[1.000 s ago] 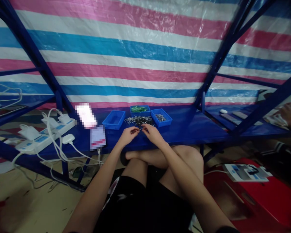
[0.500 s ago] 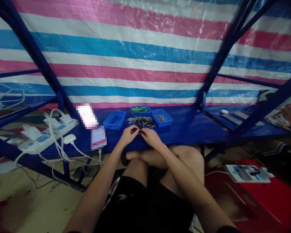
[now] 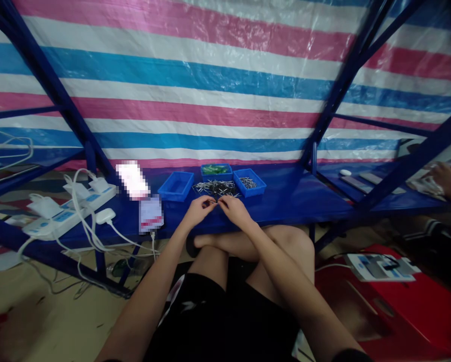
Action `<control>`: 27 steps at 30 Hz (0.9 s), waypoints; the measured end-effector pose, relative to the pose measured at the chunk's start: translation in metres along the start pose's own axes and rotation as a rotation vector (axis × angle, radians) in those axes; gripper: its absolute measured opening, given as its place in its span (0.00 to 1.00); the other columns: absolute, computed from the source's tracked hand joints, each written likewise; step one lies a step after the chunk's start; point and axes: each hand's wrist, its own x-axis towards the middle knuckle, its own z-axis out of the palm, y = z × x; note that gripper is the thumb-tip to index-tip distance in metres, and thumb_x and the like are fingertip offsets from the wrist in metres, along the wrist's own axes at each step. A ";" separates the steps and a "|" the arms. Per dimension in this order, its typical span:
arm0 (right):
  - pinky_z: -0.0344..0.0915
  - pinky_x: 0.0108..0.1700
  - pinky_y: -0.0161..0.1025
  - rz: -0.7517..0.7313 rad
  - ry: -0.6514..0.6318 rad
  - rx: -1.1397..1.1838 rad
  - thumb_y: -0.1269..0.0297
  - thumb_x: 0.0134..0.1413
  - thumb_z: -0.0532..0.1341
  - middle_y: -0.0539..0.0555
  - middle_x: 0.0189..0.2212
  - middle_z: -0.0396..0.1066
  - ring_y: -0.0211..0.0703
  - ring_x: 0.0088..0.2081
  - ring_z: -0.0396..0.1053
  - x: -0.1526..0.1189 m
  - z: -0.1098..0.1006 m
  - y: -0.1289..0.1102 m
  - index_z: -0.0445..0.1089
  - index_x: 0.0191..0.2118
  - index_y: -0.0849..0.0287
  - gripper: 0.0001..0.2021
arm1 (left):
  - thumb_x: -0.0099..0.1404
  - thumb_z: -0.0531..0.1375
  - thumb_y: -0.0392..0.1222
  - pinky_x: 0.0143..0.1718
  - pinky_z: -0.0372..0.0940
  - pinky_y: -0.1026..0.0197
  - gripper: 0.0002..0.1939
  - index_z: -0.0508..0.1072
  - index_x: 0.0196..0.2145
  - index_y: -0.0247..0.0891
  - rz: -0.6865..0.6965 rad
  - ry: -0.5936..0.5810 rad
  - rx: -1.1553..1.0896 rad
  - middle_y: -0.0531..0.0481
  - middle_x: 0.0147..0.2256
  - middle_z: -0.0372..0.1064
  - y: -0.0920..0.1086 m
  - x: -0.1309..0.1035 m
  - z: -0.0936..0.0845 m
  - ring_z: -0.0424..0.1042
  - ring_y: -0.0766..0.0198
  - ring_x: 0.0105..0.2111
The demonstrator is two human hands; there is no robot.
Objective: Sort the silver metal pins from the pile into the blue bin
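Observation:
My left hand (image 3: 200,211) is pinched on a thin silver pin-like piece (image 3: 212,202) just above the table's front edge. Fingertip to fingertip with it, my right hand (image 3: 234,209) is also closed at the far end of that piece; whatever is between its fingers is too small to make out. Just beyond both hands lies a pile of thin silver and black stick-like pieces (image 3: 217,187). Around the pile stand a blue tray (image 3: 176,186) on the left, a blue tray of green items (image 3: 215,171) behind, and a blue tray of small silver pieces (image 3: 249,183) on the right.
The blue table (image 3: 293,196) runs under a striped plastic sheet (image 3: 210,85). Left are two blurred-out phone-like rectangles, a power strip (image 3: 69,216) and loose white cables. A red stool (image 3: 406,311) stands at right, and another person's hand (image 3: 449,178) shows at the far right.
My fingertips have drawn slightly apart, and the thin silver piece now shows between them. The trays and pile stay in place; the whole view has shifted a little.

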 end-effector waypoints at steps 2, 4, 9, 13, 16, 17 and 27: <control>0.59 0.41 0.33 -0.007 -0.018 0.004 0.66 0.60 0.51 0.54 0.36 0.70 0.39 0.39 0.67 -0.001 0.003 -0.002 0.67 0.40 0.59 0.09 | 0.58 0.57 0.47 0.35 0.65 0.62 0.12 0.71 0.34 0.35 0.003 -0.001 -0.031 0.48 0.33 0.71 -0.002 0.001 0.000 0.69 0.63 0.32; 0.59 0.41 0.33 -0.014 -0.033 0.010 0.66 0.60 0.51 0.54 0.36 0.70 0.39 0.39 0.67 -0.002 0.004 -0.003 0.67 0.41 0.58 0.09 | 0.58 0.57 0.47 0.36 0.65 0.62 0.12 0.70 0.34 0.34 0.004 0.010 -0.085 0.47 0.33 0.70 -0.004 0.001 0.000 0.69 0.63 0.33; 0.61 0.42 0.35 0.000 0.069 0.140 0.66 0.58 0.52 0.54 0.38 0.71 0.39 0.40 0.67 0.000 -0.003 -0.002 0.62 0.49 0.58 0.14 | 0.58 0.57 0.47 0.38 0.66 0.60 0.12 0.67 0.34 0.34 -0.050 0.005 -0.216 0.46 0.33 0.71 -0.007 0.002 0.001 0.71 0.62 0.34; 0.61 0.42 0.35 -0.037 0.094 0.198 0.66 0.58 0.53 0.54 0.38 0.71 0.39 0.39 0.68 0.003 -0.006 0.004 0.62 0.50 0.58 0.14 | 0.58 0.57 0.48 0.35 0.66 0.61 0.13 0.70 0.35 0.34 -0.054 -0.036 -0.137 0.46 0.31 0.71 -0.003 0.001 0.000 0.71 0.62 0.32; 0.60 0.42 0.34 -0.044 0.067 0.120 0.66 0.58 0.53 0.54 0.37 0.71 0.40 0.39 0.67 0.004 -0.006 0.008 0.67 0.41 0.58 0.08 | 0.59 0.56 0.48 0.37 0.65 0.61 0.13 0.72 0.36 0.35 -0.022 -0.035 -0.080 0.46 0.33 0.72 0.000 0.001 -0.001 0.70 0.61 0.34; 0.60 0.41 0.34 -0.042 0.061 0.091 0.66 0.58 0.53 0.54 0.36 0.71 0.40 0.39 0.67 0.004 -0.005 0.009 0.67 0.39 0.58 0.07 | 0.59 0.55 0.48 0.38 0.64 0.61 0.13 0.72 0.36 0.36 -0.019 -0.028 -0.061 0.47 0.34 0.72 0.000 0.001 -0.001 0.70 0.61 0.34; 0.60 0.39 0.34 0.010 0.015 0.064 0.63 0.60 0.52 0.55 0.35 0.70 0.39 0.36 0.67 0.002 -0.012 0.005 0.65 0.40 0.60 0.08 | 0.64 0.49 0.48 0.33 0.62 0.64 0.15 0.69 0.30 0.37 -0.031 0.012 0.039 0.51 0.26 0.68 -0.005 0.001 -0.001 0.67 0.64 0.29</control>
